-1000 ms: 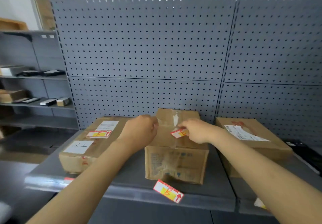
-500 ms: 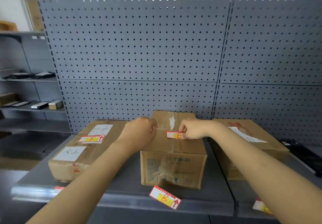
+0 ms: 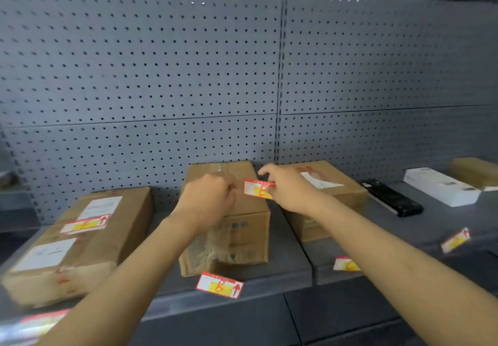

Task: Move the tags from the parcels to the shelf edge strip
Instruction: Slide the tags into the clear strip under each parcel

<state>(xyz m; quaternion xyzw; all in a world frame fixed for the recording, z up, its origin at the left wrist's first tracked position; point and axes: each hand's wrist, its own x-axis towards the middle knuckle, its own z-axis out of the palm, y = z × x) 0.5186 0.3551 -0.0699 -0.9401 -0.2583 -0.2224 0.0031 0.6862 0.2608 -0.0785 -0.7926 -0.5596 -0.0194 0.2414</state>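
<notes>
Three cardboard parcels stand on the grey shelf. My right hand [image 3: 285, 188] pinches a red, white and yellow tag [image 3: 257, 188] above the middle parcel [image 3: 229, 238]. My left hand [image 3: 208, 200] rests curled on top of that parcel. The left parcel [image 3: 80, 240] carries another tag [image 3: 86, 224] on its top. The right parcel [image 3: 331, 184] lies behind my right forearm. A tag marked B [image 3: 219, 285] sits on the shelf edge strip [image 3: 269, 285] below the middle parcel. Two more tags [image 3: 345, 264] [image 3: 455, 241] sit on the edge further right.
Grey pegboard [image 3: 161, 76] backs the shelf. A black flat device [image 3: 390, 197], a white box [image 3: 442, 186] and a brown box [image 3: 477, 172] lie on the shelf at the right. A blurred red and white tag [image 3: 40, 321] shows at the lower left edge.
My right hand has lifted the tag off the middle parcel's top and moved it slightly right. The view has swung right, bringing the items on the right shelf into sight.
</notes>
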